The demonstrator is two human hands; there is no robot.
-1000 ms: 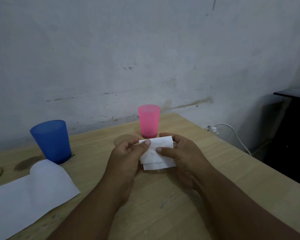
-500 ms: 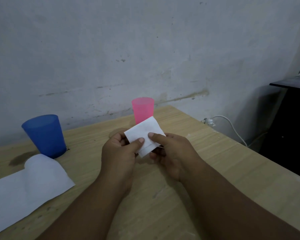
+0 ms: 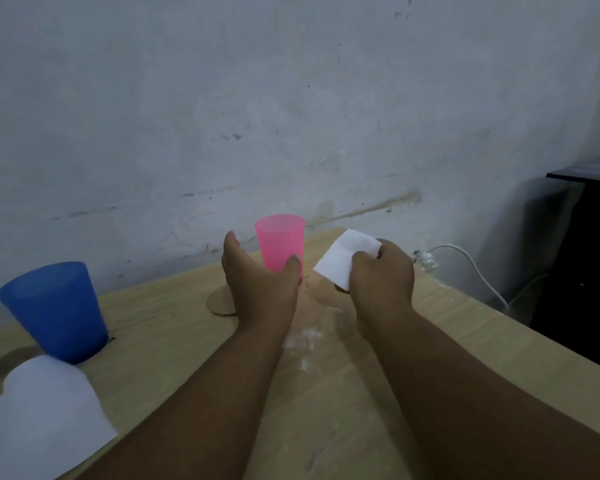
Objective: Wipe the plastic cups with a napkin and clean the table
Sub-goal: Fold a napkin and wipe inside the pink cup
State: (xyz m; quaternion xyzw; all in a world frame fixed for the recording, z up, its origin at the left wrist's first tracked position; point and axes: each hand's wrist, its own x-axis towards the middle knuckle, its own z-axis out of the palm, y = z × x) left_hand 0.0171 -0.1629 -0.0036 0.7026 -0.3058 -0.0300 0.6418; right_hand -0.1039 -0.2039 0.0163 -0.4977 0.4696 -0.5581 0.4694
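Two hands: over the far middle of the table (image 3: 465, 344), forearms apart
Left hand (image 3: 260, 289): released, fingers straight and spread beside the pink cup (image 3: 279, 244); thumb lies across the cup's near side, gap showing at the fingers
Right hand (image 3: 381, 278): pinches a folded white napkin (image 3: 343, 261), off the table, just right of the pink cup, not touching it
Pink cup: upright, near the far edge by the wall (image 3: 291, 98)
Blue cup (image 3: 54, 310): upright, far left, well apart from both hands
Paper sheet (image 3: 45, 417): near left, curled end just beside the blue cup's base
Cardboard disc (image 3: 220, 301): flat, partly behind the left hand
Surface: pale smear (image 3: 307, 337) between the forearms; open wood from the right forearm to the table's right edge
Beyond right edge: white cable (image 3: 465, 261), dark cabinet (image 3: 586, 254)
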